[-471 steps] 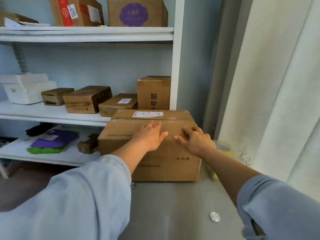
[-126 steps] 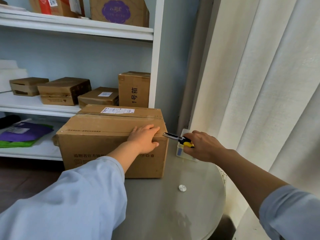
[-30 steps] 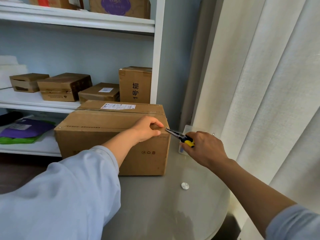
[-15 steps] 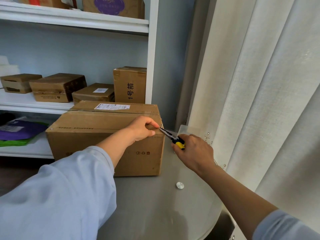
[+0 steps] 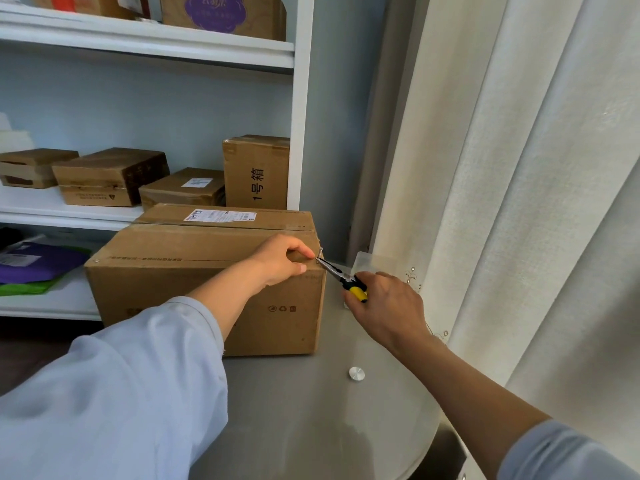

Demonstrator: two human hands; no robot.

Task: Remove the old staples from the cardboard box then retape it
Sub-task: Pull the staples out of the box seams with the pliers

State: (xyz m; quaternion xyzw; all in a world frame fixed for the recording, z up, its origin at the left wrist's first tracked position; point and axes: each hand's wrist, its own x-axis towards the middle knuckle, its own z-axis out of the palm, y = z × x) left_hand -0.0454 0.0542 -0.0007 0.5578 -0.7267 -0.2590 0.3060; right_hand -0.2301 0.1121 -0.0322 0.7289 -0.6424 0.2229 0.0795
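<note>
Hand [image 5: 280, 259] on box [image 5: 207, 289], glass table [image 5: 311, 410]

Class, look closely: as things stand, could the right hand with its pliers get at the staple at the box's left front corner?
Probably not without moving. The right hand holds the pliers at the box's right corner; the left forearm lies across the path to that staple.

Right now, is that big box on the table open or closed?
Closed. The box has both top flaps lying flat, meeting along a seam. The pliers reach its top right corner.
</note>
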